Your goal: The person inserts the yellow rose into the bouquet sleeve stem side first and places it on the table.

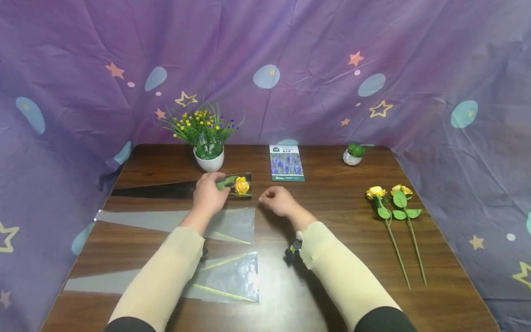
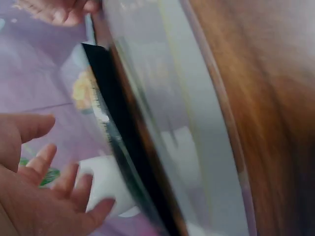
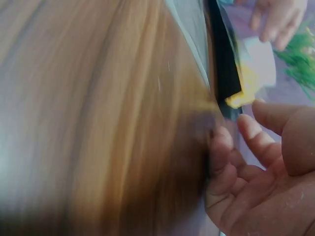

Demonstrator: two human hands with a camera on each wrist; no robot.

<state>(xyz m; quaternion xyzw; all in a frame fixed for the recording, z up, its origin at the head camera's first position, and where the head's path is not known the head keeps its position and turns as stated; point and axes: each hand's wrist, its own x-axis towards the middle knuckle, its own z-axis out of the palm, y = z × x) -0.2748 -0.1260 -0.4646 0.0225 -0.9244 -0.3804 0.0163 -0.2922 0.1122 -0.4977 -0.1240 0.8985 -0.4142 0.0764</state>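
A yellow rose point(image 1: 242, 185) with green leaves lies in a long tapered black sleeve point(image 1: 166, 190) on the table. Over the sleeve, just left of the bloom, is my left hand point(image 1: 209, 193); in the left wrist view that hand point(image 2: 54, 187) has its fingers spread and slightly bent, with nothing between them. My right hand point(image 1: 280, 201) is just right of the sleeve's wide end, its fingers loosely bent and holding nothing, as the right wrist view of the hand point(image 3: 266, 172) also shows. Two clear tapered sleeves, one point(image 1: 236, 223) nearer the black one and another point(image 1: 232, 276) in front, lie partly under my left arm.
Two yellow roses point(image 1: 375, 192) point(image 1: 400, 191) with long stems lie at the right. Along the back stand a white pot point(image 1: 209, 161) of small yellow and purple flowers and a small potted succulent point(image 1: 352, 157), with a lavender-pictured card point(image 1: 286, 163) between them. A purple curtain hangs behind.
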